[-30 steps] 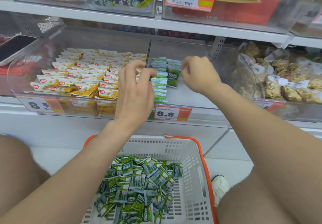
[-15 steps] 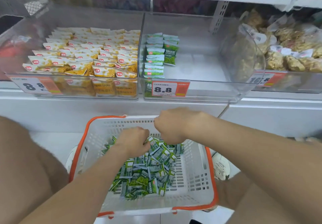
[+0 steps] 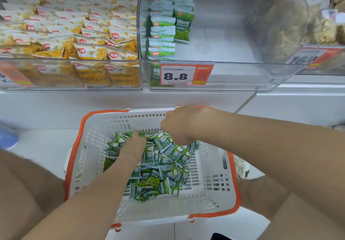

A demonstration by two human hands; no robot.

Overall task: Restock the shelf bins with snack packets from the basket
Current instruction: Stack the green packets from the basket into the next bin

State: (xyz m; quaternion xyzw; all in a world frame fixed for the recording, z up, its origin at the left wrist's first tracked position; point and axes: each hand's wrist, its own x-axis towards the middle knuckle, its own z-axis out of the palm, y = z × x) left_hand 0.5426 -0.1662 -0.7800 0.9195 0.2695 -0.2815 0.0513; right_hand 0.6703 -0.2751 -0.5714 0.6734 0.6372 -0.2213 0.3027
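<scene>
Shelf bin point(image 3: 233, 77) sits mostly bare, one short green row point(image 3: 162, 34) inside. Both hands have dropped back to the basket point(image 3: 168, 211), left hand point(image 3: 133, 146) and right hand point(image 3: 179, 125) down among the green packets point(image 3: 160, 174). Either grip is hidden, can't tell. Next handful coming, I'd say.

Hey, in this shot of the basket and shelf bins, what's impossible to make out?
Head view: whether the right hand holds any green packets; its fingers curl out of sight beneath it.
Head view: fingertips of the left hand, buried in the pile.
Head view: the orange price tag below the yellow packets, cut off by the left edge.
Head view: the far price tag, blurred behind the clear bin wall.
</scene>
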